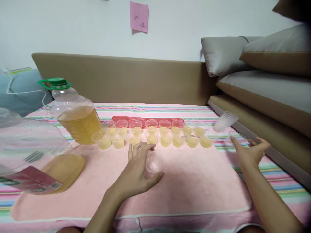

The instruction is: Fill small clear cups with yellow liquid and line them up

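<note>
My left hand (139,171) is spread beside an empty clear plastic cup (155,163) on the pink mat (189,191). Its thumb and fingers are apart on either side of the cup; whether they touch it I cannot tell. At the right, my right hand (251,152) grips another clear plastic cup (238,137) between thumb and fingers. Just behind that cup lies a tilted stack of clear cups (225,121). Two rows of small cups with yellow liquid (165,141) stand across the far part of the mat.
A large jug with a green cap (79,121) holds yellow liquid at the left. Nearer lies a second big clear bottle (36,161). A red plastic wrapper (145,119) is behind the cups. Stacked cushions (267,87) line the right side; a brown board (126,77) stands behind.
</note>
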Motion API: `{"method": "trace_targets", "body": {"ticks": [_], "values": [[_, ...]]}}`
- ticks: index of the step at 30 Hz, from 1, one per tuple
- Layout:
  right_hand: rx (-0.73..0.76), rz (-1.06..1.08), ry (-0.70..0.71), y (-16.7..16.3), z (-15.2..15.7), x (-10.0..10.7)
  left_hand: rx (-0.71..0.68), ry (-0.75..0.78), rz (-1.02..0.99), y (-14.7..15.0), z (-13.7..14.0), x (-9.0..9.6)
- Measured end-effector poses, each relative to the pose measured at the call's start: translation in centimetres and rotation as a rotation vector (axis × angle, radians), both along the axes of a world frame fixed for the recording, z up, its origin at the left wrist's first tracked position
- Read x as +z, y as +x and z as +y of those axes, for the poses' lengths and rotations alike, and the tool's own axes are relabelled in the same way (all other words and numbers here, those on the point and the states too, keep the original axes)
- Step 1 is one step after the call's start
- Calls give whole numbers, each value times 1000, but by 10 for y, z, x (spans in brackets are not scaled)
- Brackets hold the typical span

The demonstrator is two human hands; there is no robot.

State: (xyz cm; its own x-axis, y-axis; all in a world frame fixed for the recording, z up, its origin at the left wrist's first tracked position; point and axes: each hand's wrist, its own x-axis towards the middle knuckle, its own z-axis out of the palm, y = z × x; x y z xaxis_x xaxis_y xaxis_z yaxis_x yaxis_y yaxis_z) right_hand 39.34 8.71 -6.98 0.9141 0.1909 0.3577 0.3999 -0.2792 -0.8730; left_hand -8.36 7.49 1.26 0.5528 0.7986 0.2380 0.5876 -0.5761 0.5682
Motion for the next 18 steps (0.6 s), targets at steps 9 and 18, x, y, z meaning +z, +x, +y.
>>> {"method": "trace_targets", "body": {"ticks": [9,18], "values": [[-57,-316,207,-19,-18,33,26,191,-281,-2,4,1],[616,-483,307,-183,-80,75,245,544,-699,-29,-8,34]]}}
